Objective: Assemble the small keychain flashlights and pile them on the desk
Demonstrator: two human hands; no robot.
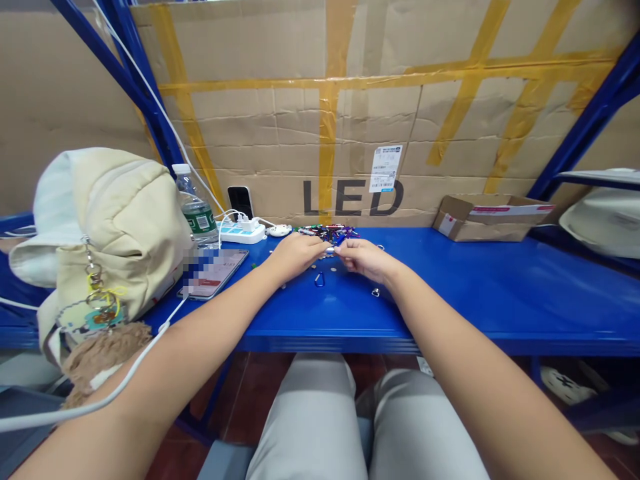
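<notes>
At the centre of the frame, the left hand (295, 257) and the right hand (365, 259) are meeting over the blue counter (475, 287). The fingers of both are pinching narrowly on a small silver piece (331, 250) held between them. It is probably a metal clip or ring, though it is too small to tell.

Just behind the hands, a pile of coloured clips (330, 232) is lying against the cardboard wall (280, 120). A loose blue clip (319, 280) is resting on the counter just below the hands.

Left of centre, a phone (215, 273) is lying flat, with a white power strip (243, 231) and a water bottle (196, 210) behind it. A beige bag (110, 220) is sitting at the left edge, and an open cardboard box (487, 219) is standing at the right, well apart from the hands.
</notes>
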